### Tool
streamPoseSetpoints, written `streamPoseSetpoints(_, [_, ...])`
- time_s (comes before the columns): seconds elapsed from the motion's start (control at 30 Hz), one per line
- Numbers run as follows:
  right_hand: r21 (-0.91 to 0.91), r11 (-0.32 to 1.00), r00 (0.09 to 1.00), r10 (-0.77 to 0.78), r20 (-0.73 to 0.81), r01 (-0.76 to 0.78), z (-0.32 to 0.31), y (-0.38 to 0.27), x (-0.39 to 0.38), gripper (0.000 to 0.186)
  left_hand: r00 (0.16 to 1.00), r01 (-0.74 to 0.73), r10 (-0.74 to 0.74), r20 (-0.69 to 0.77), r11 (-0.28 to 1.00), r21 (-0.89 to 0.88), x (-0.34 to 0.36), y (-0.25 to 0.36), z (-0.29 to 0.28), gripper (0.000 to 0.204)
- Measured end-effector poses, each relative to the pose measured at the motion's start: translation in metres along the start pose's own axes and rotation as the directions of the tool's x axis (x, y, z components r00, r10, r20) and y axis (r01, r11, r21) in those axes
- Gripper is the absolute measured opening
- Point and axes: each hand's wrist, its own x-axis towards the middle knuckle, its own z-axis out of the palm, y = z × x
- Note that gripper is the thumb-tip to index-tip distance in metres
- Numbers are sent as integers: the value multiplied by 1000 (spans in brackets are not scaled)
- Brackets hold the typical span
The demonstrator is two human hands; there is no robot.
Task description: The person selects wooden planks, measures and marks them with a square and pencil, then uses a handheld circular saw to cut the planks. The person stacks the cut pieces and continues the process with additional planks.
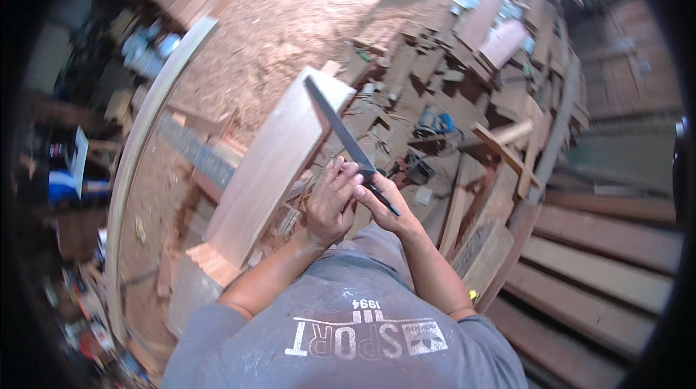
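A long, dark, flat-bladed tool slants up and to the left in front of my body, its far tip over the end of a pale wooden board. I cannot make out its exact kind. My right hand is closed round its near end, and a dark piece sticks out past the fingers. My left hand is against the right fingers and the near part of the blade, its own fingers stretched out. Below and left of the tool lies the broad pale board, running from near my left forearm away from me.
A long curved-looking timber stands at the left. Offcuts and a blue power tool lie on the right, with crossed wooden strips beyond. Stacked planks fill the far right. Sawdust covers the ground ahead.
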Motion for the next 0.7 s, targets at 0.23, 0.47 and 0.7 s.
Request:
streamPoseSetpoints(0.23, [-519,850,855,-332,-398,89,-57,-20,-92,44,961,-184,229,158,949,-258,33,21,9,52])
streamPoseSetpoints(0.47, [-599,448,625,-108,-773,-664,-143,61,-279,36,949,-51,96,301,987,-155,36,-13,0,35])
streamPoseSetpoints(0.7, [-331,270,420,416,-806,-904,-161,46,-344,42,902,20,48,429,988,-154,40,-25,1,33])
